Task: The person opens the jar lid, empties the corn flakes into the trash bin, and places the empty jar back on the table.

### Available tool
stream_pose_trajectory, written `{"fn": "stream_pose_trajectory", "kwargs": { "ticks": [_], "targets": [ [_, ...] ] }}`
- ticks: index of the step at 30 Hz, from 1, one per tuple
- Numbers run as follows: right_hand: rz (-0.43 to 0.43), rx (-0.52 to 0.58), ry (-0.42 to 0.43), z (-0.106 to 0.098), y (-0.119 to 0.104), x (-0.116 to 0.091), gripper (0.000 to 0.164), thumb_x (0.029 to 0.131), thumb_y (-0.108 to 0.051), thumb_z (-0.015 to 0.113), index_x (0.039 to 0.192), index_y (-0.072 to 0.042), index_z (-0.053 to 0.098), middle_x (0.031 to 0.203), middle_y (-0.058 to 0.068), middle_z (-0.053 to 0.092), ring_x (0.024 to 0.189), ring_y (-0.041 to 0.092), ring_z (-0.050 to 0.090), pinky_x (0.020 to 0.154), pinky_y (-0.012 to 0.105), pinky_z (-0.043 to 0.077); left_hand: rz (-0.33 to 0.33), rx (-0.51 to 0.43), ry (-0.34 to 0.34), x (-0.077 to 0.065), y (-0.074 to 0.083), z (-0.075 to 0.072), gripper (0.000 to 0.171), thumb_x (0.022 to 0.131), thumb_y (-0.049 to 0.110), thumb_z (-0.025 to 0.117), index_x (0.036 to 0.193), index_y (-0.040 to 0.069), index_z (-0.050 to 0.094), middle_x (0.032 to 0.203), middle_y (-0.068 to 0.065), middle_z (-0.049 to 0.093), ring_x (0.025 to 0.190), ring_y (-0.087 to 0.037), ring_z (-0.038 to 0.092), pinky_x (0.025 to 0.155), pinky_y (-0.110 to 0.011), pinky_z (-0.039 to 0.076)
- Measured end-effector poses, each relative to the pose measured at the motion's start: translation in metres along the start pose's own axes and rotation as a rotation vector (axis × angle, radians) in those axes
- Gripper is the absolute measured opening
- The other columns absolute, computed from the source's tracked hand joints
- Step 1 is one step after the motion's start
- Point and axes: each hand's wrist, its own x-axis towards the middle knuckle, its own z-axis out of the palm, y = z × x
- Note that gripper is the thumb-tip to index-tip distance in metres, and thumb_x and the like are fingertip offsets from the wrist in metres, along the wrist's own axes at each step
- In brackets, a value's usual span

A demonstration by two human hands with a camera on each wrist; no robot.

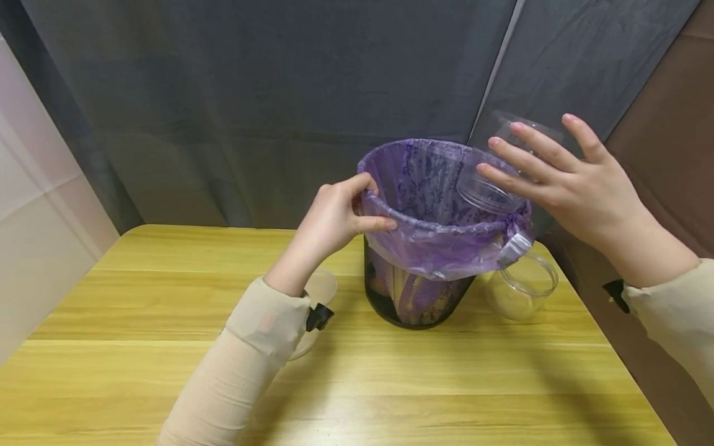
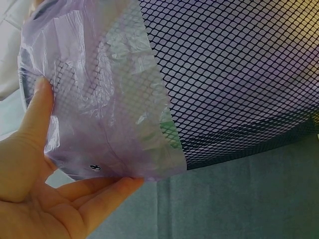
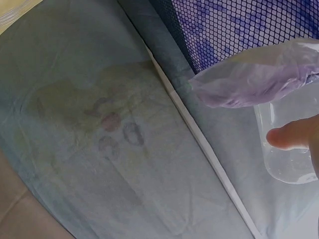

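Note:
A black mesh trash bin (image 1: 415,303) lined with a purple plastic bag (image 1: 440,248) stands on the table, its bag folded over the rim. My left hand (image 1: 343,210) grips the left side of the rim, thumb on the bag's outside; the left wrist view shows thumb and fingers around the bagged edge (image 2: 99,109). My right hand (image 1: 569,176) holds a clear plastic container (image 1: 485,192), tilted over the right side of the bin's mouth. Its fingers are spread across the near side, while the right wrist view shows a digit against the container (image 3: 279,164).
Another clear round container (image 1: 521,291) stands at the bin's right, close to the table's right edge. Clear round lids (image 1: 323,285) lie left of the bin, partly behind my left forearm. A grey curtain (image 1: 251,111) hangs behind the wooden table (image 1: 167,310).

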Motion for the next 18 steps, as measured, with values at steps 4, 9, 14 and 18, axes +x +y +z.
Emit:
{"fn": "stream_pose_trajectory", "kwargs": {
  "ticks": [4,9,14,18],
  "targets": [
    [-0.008,-0.005,0.001,0.0,0.0,0.001,0.084,0.085,0.019,0.047,0.148,-0.034,0.032,0.149,-0.006,0.037,0.136,0.016,0.032,0.107,0.047,0.025,-0.006,0.002,-0.007,0.0,0.0,0.0,0.039,0.072,0.03,0.084,0.091,0.011,0.055,0.066,-0.004,0.048,0.058,-0.016,0.041,0.053,-0.03,0.033],
    [0.0,-0.033,0.038,0.0,-0.001,0.005,0.087,0.084,0.02,0.049,0.149,-0.035,0.031,0.149,-0.009,0.035,0.137,0.014,0.031,0.107,0.045,0.026,-0.005,0.003,-0.004,0.0,0.001,0.0,0.039,0.072,0.03,0.085,0.09,0.011,0.055,0.066,-0.004,0.047,0.058,-0.016,0.041,0.053,-0.03,0.033],
    [0.013,-0.047,0.095,0.0,-0.002,0.013,0.09,0.083,0.022,0.049,0.148,-0.037,0.031,0.149,-0.01,0.036,0.135,0.014,0.034,0.105,0.045,0.028,0.001,0.008,0.0,0.0,0.001,0.0,0.039,0.072,0.03,0.084,0.09,0.011,0.055,0.065,-0.003,0.046,0.058,-0.016,0.04,0.053,-0.03,0.033],
    [0.033,-0.069,0.14,-0.001,-0.004,0.019,0.087,0.084,0.02,0.052,0.146,-0.038,0.034,0.147,-0.011,0.038,0.134,0.013,0.036,0.104,0.046,0.029,0.0,0.015,0.0,0.0,0.001,0.0,0.04,0.072,0.03,0.084,0.09,0.011,0.055,0.065,-0.003,0.046,0.058,-0.016,0.04,0.053,-0.03,0.033]
  ]
}}
